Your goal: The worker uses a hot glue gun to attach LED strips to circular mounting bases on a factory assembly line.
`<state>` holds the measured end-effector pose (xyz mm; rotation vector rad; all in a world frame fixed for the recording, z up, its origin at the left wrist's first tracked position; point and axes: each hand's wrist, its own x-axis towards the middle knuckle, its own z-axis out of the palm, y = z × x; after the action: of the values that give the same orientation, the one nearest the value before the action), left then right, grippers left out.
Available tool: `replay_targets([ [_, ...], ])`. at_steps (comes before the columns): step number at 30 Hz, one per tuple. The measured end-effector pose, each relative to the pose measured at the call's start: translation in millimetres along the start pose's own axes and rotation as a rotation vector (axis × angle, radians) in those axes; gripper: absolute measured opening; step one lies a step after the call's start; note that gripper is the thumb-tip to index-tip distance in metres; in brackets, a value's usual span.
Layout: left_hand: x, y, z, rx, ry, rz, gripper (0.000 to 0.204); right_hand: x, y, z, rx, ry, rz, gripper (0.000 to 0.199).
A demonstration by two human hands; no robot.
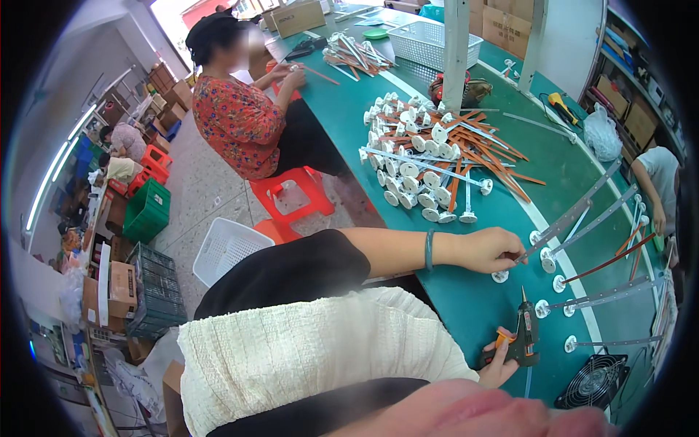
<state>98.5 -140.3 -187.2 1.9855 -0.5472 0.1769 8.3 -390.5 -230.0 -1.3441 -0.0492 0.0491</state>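
My left hand (493, 249), wearing a blue-green bracelet (429, 250), reaches over the green table with fingers pinched at the lower end of a long grey strip (571, 213). Just under these fingers a white round base (499, 277) rests on the tabletop. Lower down, my right hand (498, 368) is wrapped round a black glue gun (526, 331) with an orange trigger, its nozzle pointing up. To the right stand several white round bases (548, 260) with grey strips, and one with a brown strip (608, 259).
A large heap of white-based strips (415, 164) covers the table beyond my left hand. A small black fan (593, 382) lies near the right edge. Across the table's left side a person (240, 109) sits handling a strip. A white basket (227, 251) and red stools (291, 193) stand left.
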Motion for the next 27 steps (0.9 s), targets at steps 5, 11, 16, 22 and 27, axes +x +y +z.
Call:
replay_targets([
  [5,-1.5,0.0,-5.3,0.104,0.024,0.09,0.048,-0.3,14.3,-13.1,-0.092,0.015,-0.082,0.024],
  [11,-11.6,-9.9,-28.9,0.181,0.071,0.059,0.053,5.4,10.7,-6.0,-0.13,-0.051,0.006,0.026],
  [16,7.6,-14.5,-3.8,0.163,0.07,0.11,0.032,4.4,6.9,1.0,-0.136,-0.009,-0.067,0.029],
  [22,18.3,-28.0,4.5,0.185,0.071,0.159,0.014,1.7,8.1,4.6,-0.304,-0.039,-0.03,0.029],
  [27,22.9,-31.5,6.2,0.149,0.091,0.184,0.016,8.1,3.9,17.6,-0.393,-0.032,-0.042,0.03],
])
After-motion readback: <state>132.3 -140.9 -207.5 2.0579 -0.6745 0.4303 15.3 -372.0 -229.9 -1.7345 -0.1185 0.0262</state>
